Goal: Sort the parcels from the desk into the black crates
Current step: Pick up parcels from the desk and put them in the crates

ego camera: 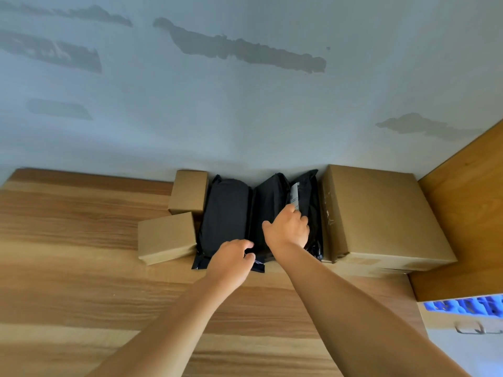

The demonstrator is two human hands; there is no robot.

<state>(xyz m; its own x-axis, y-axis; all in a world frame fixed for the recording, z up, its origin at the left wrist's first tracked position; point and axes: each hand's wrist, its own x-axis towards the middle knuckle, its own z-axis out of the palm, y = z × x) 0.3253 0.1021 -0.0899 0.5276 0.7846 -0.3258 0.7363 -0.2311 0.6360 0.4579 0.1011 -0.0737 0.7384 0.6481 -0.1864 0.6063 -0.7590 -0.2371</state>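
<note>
Three black plastic mailer parcels stand side by side on the wooden desk (pixel 81 268) against the wall: a left one (pixel 226 213), a middle one (pixel 269 202) and a right one (pixel 309 194) with a white label. My left hand (pixel 231 261) pinches the near end of the left parcel. My right hand (pixel 288 227) reaches between the middle and right parcels, fingers curled over the middle one's top edge. No black crate is in view.
Two small cardboard boxes (pixel 166 238) (pixel 189 191) sit left of the black parcels. A large cardboard box (pixel 381 213) sits to their right, beside a wooden side panel (pixel 468 213). A white drawer unit with a handle (pixel 471 327) is at the lower right.
</note>
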